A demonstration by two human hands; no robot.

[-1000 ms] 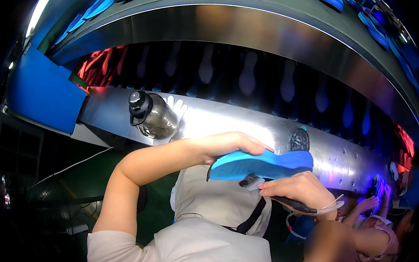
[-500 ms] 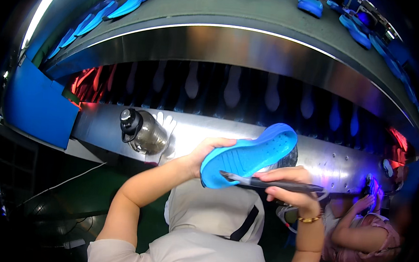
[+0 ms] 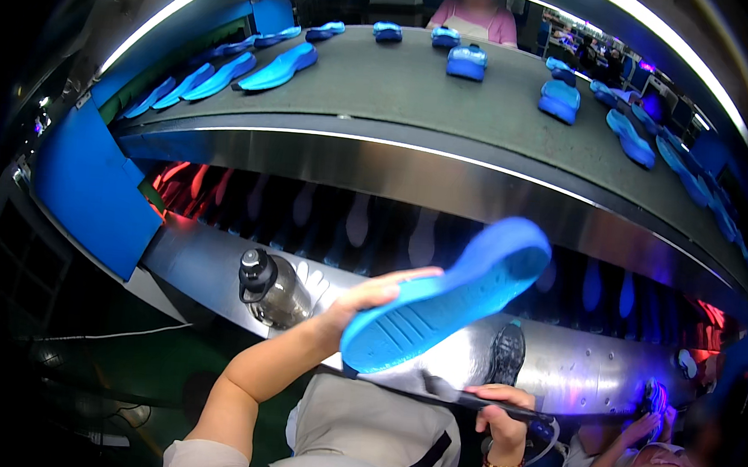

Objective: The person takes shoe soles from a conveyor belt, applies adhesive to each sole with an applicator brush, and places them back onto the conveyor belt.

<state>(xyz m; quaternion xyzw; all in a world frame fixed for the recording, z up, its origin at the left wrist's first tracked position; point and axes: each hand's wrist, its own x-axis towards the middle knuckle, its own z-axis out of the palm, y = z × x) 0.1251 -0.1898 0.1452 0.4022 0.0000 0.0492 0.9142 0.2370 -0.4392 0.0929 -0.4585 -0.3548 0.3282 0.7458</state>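
Note:
My left hand (image 3: 354, 308) grips the edge of a bright blue shoe sole (image 3: 437, 316), its hollow inner side with grooves and small holes facing me. The sole is held tilted above the metal ledge, heel end low and left, the other end raised to the right. In my right hand (image 3: 504, 419) is a brush (image 3: 443, 388) with a dark handle, closed between thumb and fingers. A thin pale tube trails from the handle's rear end. The bristles are just below the sole, apart from it and slightly blurred.
A dark water bottle (image 3: 278, 294) stands left on the metal ledge (image 3: 584, 362), beside a white glove (image 3: 314, 281). A black shoe-shaped piece (image 3: 506, 355) lies behind my right hand. Blue soles (image 3: 277, 67) rest on the green conveyor belt (image 3: 383, 88). A co-worker's hand (image 3: 643, 428) works at right.
The brush has come off the sole's inner surface and moved down and right with my right hand. My left hand has tilted the sole up more. The view has lifted, showing more belt.

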